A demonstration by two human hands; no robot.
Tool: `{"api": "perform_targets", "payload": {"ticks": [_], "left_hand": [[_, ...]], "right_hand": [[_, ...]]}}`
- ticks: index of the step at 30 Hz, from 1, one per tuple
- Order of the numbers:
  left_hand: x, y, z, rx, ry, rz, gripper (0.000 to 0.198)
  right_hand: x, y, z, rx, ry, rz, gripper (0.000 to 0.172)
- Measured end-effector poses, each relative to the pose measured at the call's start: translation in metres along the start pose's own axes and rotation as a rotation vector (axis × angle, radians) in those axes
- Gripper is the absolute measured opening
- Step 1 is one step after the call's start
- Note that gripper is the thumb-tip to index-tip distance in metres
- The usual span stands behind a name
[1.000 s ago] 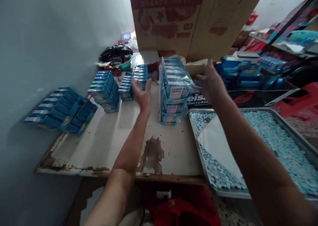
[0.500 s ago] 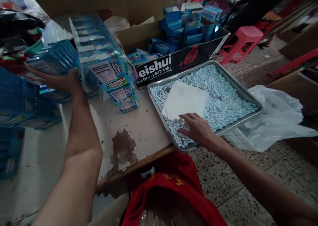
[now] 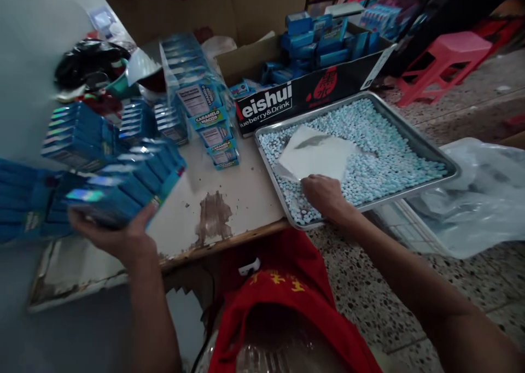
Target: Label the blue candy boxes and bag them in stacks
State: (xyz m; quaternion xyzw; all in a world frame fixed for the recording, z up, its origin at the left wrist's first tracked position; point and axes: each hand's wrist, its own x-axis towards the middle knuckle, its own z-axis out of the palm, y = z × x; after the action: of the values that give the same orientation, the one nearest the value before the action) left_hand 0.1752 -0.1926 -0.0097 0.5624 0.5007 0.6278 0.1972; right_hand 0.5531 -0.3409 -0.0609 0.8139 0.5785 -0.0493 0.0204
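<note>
Left hand: my left hand (image 3: 118, 236) is curled under a row of blue boxes (image 3: 123, 190), fingers wrapped beneath and thumb side up, so the pack rests in the palm above the near corner of the table (image 3: 241, 198). I judge the grip from below keeps the row from fanning apart.
Right hand: my right hand (image 3: 324, 195) is bunched, knuckles up, fingertips down among the blue candies (image 3: 369, 149); I cannot tell whether it pinches any.
Tray: the metal tray (image 3: 451, 170) overhangs the table's right edge, close to the right hand, with a white sheet (image 3: 318, 154) lying on the candies just beyond the fingers.
Stacks: more blue boxes (image 3: 77, 138) stand against the wall on the left, blurred; a wrapped stack (image 3: 200, 110) labelled "Caramelo Macizo" stands at mid-table, between the two hands.
Carton: a cardboard carton (image 3: 283, 102) behind the tray holds loose blue boxes, touching the tray's far rim.
Floor side: a clear plastic bag (image 3: 479, 198) lies right of the tray; a pink stool (image 3: 443, 56) stands well apart.
</note>
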Motion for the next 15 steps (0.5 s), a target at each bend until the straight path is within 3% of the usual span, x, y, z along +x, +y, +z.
{"api": "perform_targets", "payload": {"ticks": [3, 5, 8, 11, 13, 15], "left_hand": [[-0.08, 0.003, -0.035, -0.056, 0.008, -0.073, 0.111], [-0.123, 0.004, -0.045, -0.047, -0.023, -0.166, 0.108], [-0.167, 0.009, -0.05, 0.011, -0.019, -0.282, 0.109], [-0.183, 0.016, -0.059, -0.118, -0.14, -0.53, 0.121], [-0.181, 0.018, -0.068, -0.372, -0.226, -0.762, 0.114], [-0.174, 0.019, -0.078, -0.575, -0.245, -0.958, 0.1]], "right_hand": [[0.007, 0.015, 0.002, 0.275, 0.134, 0.193, 0.022], [0.01, 0.026, 0.005, 0.576, 0.204, 0.273, 0.018], [0.007, 0.037, 0.013, 1.048, 0.171, 0.289, 0.025], [0.0, 0.041, 0.018, 1.213, 0.19, 0.314, 0.027], [-0.004, 0.04, 0.016, 1.202, 0.371, 0.384, 0.017], [-0.01, 0.033, 0.006, 1.103, 0.642, 0.428, 0.012]]}}
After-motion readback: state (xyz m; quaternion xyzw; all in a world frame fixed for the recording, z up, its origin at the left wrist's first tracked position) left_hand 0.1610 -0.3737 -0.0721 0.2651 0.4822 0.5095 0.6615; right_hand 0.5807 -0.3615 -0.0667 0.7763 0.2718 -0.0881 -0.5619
